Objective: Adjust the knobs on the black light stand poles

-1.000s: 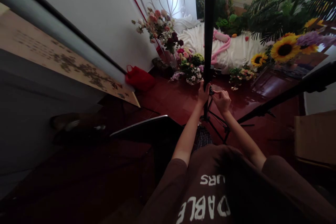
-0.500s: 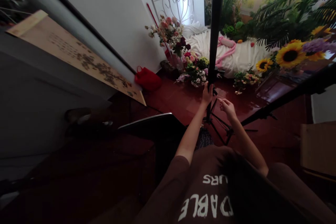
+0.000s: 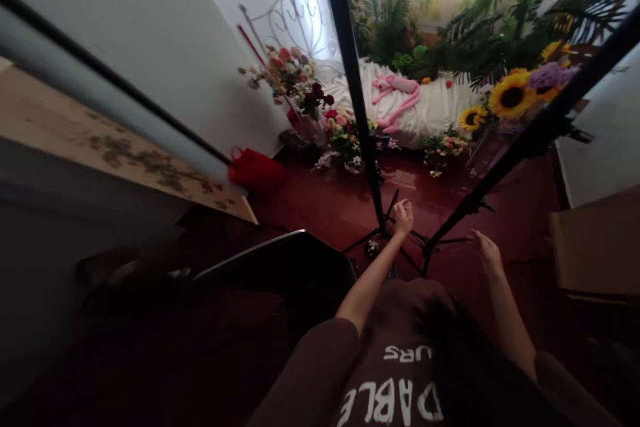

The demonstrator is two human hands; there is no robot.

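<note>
Two black stands with tripod legs rise from the floor in front of me. My left hand point(image 3: 403, 216) is just right of the left stand's pole point(image 3: 361, 107), off it, with fingers loosely curled and apart and nothing visible in them. Farther right, my right hand point(image 3: 486, 248) hangs in the air with its fingers spread and holds nothing. It is below the right stand's slanting pole point(image 3: 505, 159), which has small clamp knobs along it. The legs of both stands overlap near my left hand.
A black panel point(image 3: 280, 260) stands at my left. Flowers point(image 3: 300, 80), sunflowers point(image 3: 513, 95) and a white-draped bed point(image 3: 435, 113) with a pink toy point(image 3: 397, 90) lie ahead. A red bag point(image 3: 256, 170), a long scroll point(image 3: 150, 160) and a cardboard box point(image 3: 597, 240) are at the sides.
My left hand has let go of the left pole and moved lower. My right hand has moved away to the right and its fingers have opened. The view has shifted right.
</note>
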